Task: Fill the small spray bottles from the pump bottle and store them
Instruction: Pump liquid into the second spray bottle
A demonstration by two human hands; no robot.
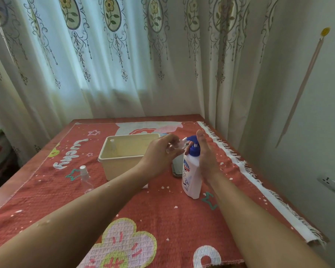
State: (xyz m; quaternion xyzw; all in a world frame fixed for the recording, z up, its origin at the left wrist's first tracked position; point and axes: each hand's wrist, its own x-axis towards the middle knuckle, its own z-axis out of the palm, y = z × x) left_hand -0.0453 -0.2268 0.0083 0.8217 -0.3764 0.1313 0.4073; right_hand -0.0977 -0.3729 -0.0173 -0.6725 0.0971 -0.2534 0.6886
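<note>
A white pump bottle (pixel 190 176) with a blue pump head (pixel 193 145) stands upright on the red cloth. My right hand (pixel 206 157) lies along its right side, thumb raised, fingers over the pump head. My left hand (pixel 162 153) grips a small clear spray bottle (pixel 177 145) tilted with its mouth at the pump's nozzle. Another small clear spray bottle (pixel 85 178) with a white cap stands on the cloth to the left. A third small bottle (pixel 112 146) stands inside the cream plastic box (pixel 120 161).
A red patterned cloth (pixel 162 219) covers the table, with a white fringed edge on the right. A grey object (pixel 176 167) sits behind the pump bottle. Curtains hang behind the table, a wall with a socket (pixel 332 183) lies to the right.
</note>
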